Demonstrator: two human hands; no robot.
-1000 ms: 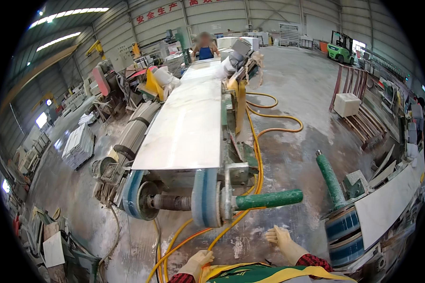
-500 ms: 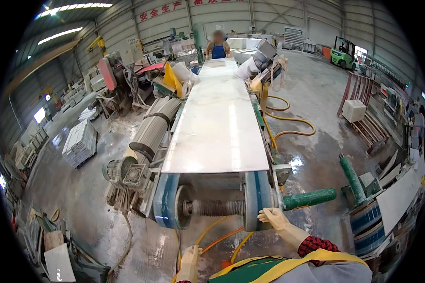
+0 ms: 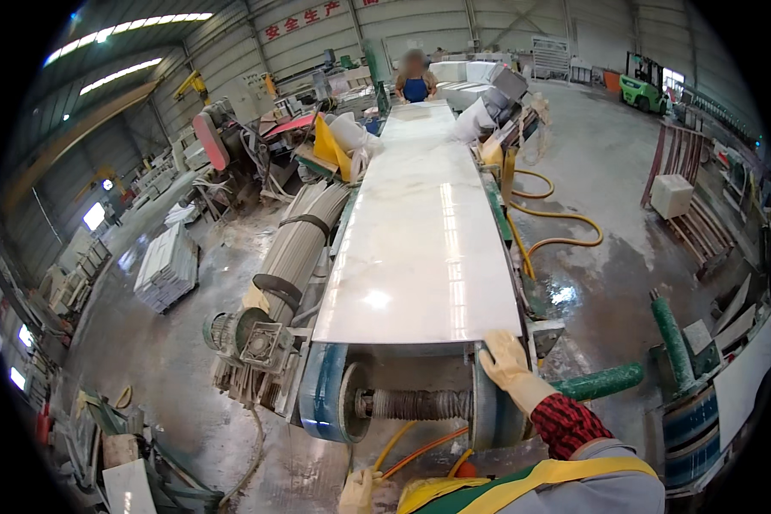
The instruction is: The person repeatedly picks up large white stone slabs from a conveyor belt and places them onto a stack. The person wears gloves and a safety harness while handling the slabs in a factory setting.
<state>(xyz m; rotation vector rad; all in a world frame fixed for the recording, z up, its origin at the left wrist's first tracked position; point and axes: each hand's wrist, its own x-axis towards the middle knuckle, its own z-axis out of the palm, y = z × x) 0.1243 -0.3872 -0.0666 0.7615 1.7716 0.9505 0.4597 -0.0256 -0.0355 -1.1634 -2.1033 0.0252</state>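
Note:
A long polished white stone slab lies flat on a belt conveyor, its near edge just over the end roller. At its near right corner is my right hand, in a pale glove, fingers stretched out and touching or almost touching the edge. Below that hand runs the right blue belt, partly covered by it. My left hand, gloved too, hangs low at the lower edge left of my apron. Its fingers look loosely apart with nothing in them, though the hand is partly cut off.
A person in a blue apron stands at the slab's far end. Left of the conveyor are a motor and bundled strips. A green roller juts out at right. Yellow hoses lie on the wet floor.
My right hand has moved up from the belt end to the slab's near right corner. My left hand sits lower in view. The whole view has shifted, with the slab appearing lower and further right.

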